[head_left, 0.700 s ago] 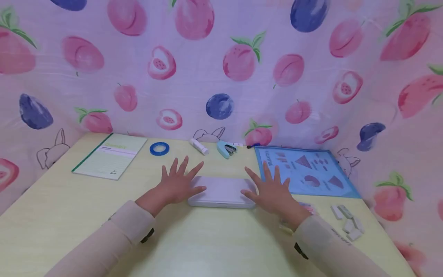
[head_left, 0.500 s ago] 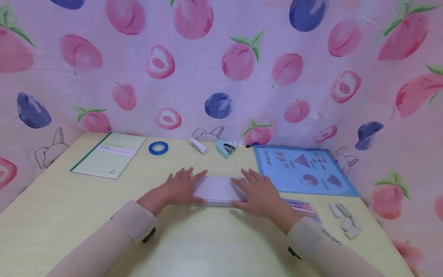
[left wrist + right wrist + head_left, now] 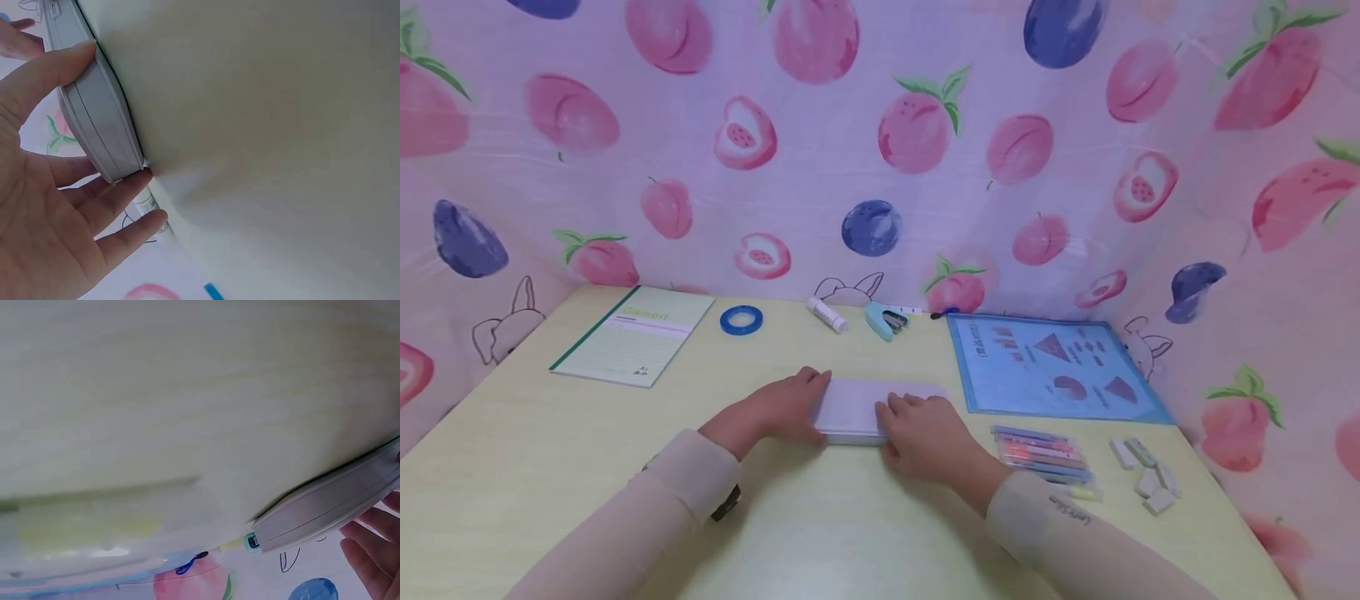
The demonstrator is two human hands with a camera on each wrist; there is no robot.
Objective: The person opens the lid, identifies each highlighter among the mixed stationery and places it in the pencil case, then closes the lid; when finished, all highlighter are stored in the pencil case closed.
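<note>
A flat, pale lavender pencil case (image 3: 850, 407) lies on the table before me, its lid down. My left hand (image 3: 781, 408) grips its left end; in the left wrist view the thumb (image 3: 78, 59) presses the front side of the case (image 3: 103, 115) and the fingers reach round the end. My right hand (image 3: 928, 437) holds it from the right of its middle, fingertips bent on the lid and thumb at the front edge. Fingers of that hand (image 3: 375, 544) show beside the case (image 3: 325, 509) in the right wrist view.
Behind stand a notebook (image 3: 632, 337), blue tape roll (image 3: 741, 320), glue stick (image 3: 827, 315) and mint stapler (image 3: 886, 320). To the right lie a blue document folder (image 3: 1060, 367), a packet of coloured pens (image 3: 1041, 454) and several erasers (image 3: 1146, 475). A fruit-patterned curtain (image 3: 820, 167) hangs behind.
Both hands came from spread fingers above the case down onto it. The right hand moved left and bent its fingers, uncovering the pens. The case stays in place.
</note>
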